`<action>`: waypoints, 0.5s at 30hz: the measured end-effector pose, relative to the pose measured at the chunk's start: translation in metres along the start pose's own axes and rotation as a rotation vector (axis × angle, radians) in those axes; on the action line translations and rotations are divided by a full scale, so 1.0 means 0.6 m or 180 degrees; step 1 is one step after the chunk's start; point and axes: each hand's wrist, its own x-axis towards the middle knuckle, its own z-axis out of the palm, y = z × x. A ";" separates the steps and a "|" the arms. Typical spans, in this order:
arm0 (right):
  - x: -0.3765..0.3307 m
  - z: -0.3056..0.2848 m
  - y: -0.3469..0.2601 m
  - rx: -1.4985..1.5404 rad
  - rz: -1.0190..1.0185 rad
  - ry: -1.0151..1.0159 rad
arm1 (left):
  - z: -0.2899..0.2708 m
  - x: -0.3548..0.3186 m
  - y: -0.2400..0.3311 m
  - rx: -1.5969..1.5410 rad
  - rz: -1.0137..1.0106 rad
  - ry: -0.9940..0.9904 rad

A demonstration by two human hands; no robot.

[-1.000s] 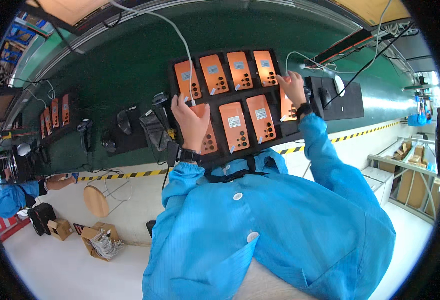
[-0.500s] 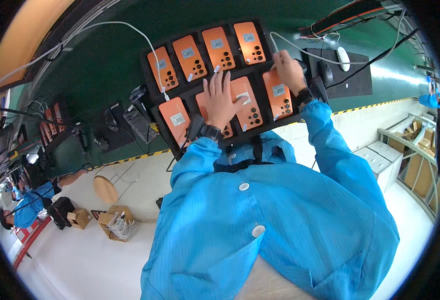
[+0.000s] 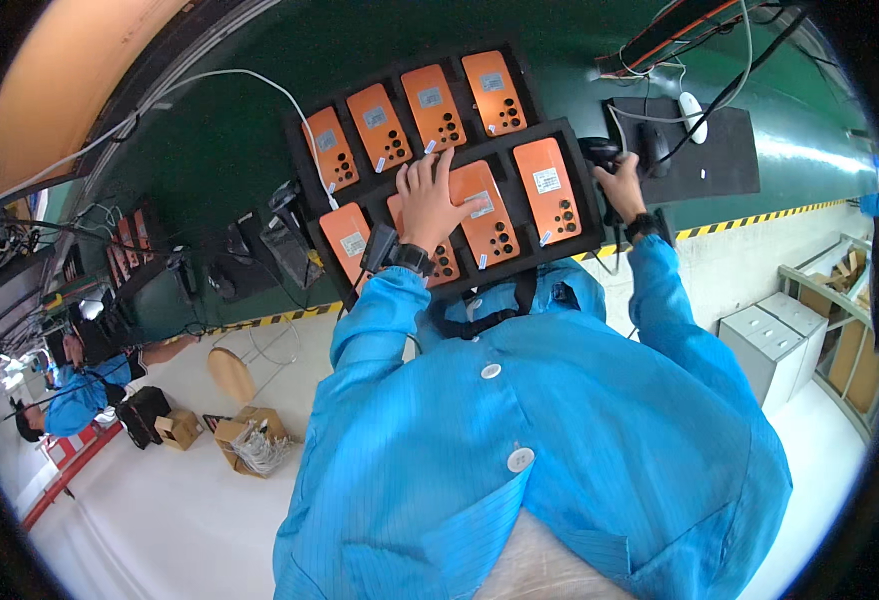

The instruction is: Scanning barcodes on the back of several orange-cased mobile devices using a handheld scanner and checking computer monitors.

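Several orange phones lie face down in a black foam tray [image 3: 560, 126], in two rows, each with a pale label and dark camera rings. My left hand [image 3: 430, 203] is open with fingers spread. It lies over the near row, across a partly hidden phone [image 3: 447, 262], its thumb on the phone beside it [image 3: 485, 230]. At the tray's right side my right hand [image 3: 622, 188] is closed around what looks like the handle of a black handheld scanner [image 3: 600, 150]; the grip is partly hidden. The near row's rightmost phone [image 3: 548, 190] is uncovered.
A white cable [image 3: 295, 105] reaches the near row's leftmost phone [image 3: 345, 235]. Another pale cable [image 3: 660, 119] runs past my right hand. A white mouse [image 3: 693, 118] rests by a dark mat [image 3: 725, 160]. Left, a co-worker [image 3: 85, 395] is beside the bench.
My right hand has left the top of the rightmost near phone and moved right and down to the scanner. The pale cable there has shifted right. My left hand stays over the phones.
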 end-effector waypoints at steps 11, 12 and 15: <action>-0.200 0.022 -0.270 0.0823 0.0362 -0.2061 | -0.005 -0.010 0.001 0.0049 0.0050 0.0193; -0.203 0.027 -0.270 0.0849 0.0328 -0.2031 | -0.006 -0.009 0.005 -0.0105 -0.0014 0.0218; -0.207 0.023 -0.277 0.0966 0.0599 -0.2093 | -0.010 -0.013 0.010 -0.0092 -0.0076 0.0338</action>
